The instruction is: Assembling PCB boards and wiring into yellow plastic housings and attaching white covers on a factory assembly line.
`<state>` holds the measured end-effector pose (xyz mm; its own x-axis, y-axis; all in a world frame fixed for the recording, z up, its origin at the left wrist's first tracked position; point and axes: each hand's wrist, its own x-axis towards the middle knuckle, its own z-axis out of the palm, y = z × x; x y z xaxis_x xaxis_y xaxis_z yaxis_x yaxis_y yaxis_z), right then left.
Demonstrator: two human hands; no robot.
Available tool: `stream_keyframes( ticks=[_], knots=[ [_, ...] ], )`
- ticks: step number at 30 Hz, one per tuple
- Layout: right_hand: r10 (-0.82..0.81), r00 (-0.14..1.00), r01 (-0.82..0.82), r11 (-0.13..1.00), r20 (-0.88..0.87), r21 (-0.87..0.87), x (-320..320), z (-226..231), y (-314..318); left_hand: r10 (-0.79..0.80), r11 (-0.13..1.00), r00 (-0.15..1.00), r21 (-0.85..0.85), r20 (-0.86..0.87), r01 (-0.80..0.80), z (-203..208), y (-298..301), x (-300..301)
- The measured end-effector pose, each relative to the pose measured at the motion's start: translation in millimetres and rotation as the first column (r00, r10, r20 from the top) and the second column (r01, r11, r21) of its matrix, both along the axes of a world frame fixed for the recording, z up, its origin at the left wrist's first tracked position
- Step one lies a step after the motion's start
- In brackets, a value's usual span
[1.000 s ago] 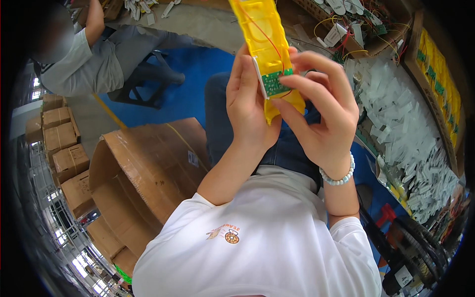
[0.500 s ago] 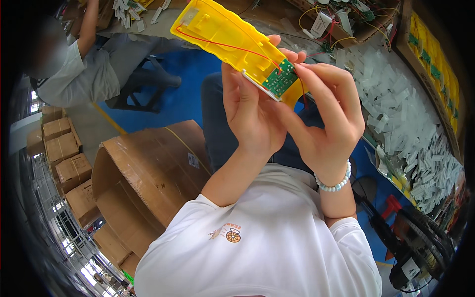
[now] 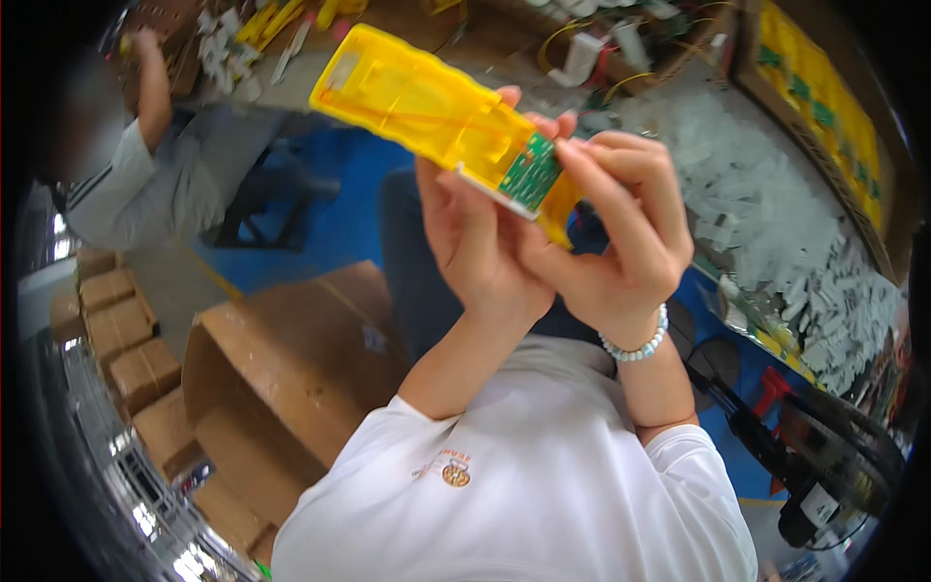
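A long yellow plastic housing (image 3: 417, 102) is tilted in front of me, its hollow inside facing up. My left hand (image 3: 485, 233) is wrapped around its near part from below, fingertips showing past the far edge. A small green circuit board (image 3: 532, 175) sits in the housing's right part, and a blurred reddish wire runs along the inside. Along the near edge lies a white strip (image 3: 497, 191). My right hand (image 3: 626, 218) pinches at the board's right end, thumb beneath; what lies between its fingertips is too small to tell.
A large open cardboard box (image 3: 291, 359) stands at my left, with stacked cartons (image 3: 145, 369) beyond. Another person (image 3: 145, 165) sits at upper left. On the right, the worktop bears many translucent plastic pieces (image 3: 766, 213) and a box of yellow housings (image 3: 824, 116). A black fan (image 3: 824, 456) stands lower right.
The view has shifted and blurred slightly. Both hands and the yellow housing now appear a little lower and further left. The hold on the housing looks the same.
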<state>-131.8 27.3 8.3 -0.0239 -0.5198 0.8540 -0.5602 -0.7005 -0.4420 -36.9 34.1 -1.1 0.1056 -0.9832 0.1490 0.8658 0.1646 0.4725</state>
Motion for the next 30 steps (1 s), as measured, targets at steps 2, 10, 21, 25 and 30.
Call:
stream_keyframes(
  ticks=[2, 10, 21, 25, 30],
  knots=[
    [0.050, 0.998, -0.054, 0.995, 0.050, 0.086, -7, 1, 2, 0.033, 0.999, 0.994, -0.030, 0.104, -0.030, -3, 2, -4],
    [-0.050, 0.992, 0.014, 0.959, 0.120, 0.282, -53, 6, 28, -0.243, 0.962, 0.948, -0.078, 0.204, 0.263, 11, 6, -30],
    [-0.233, 0.971, 0.236, 0.970, -0.057, 0.059, -65, 20, 21, -0.313, 0.942, 0.947, -0.104, 0.072, 0.320, 15, -10, -53],
    [-0.262, 0.960, 0.264, 0.965, -0.098, 0.007, -50, 23, 18, -0.367, 0.925, 0.930, -0.108, 0.006, 0.365, 17, -15, -39],
    [-0.258, 0.959, 0.262, 0.965, -0.119, 0.020, -32, 36, 21, -0.377, 0.924, 0.919, -0.119, -0.117, 0.364, 20, -13, -30]
  ],
)
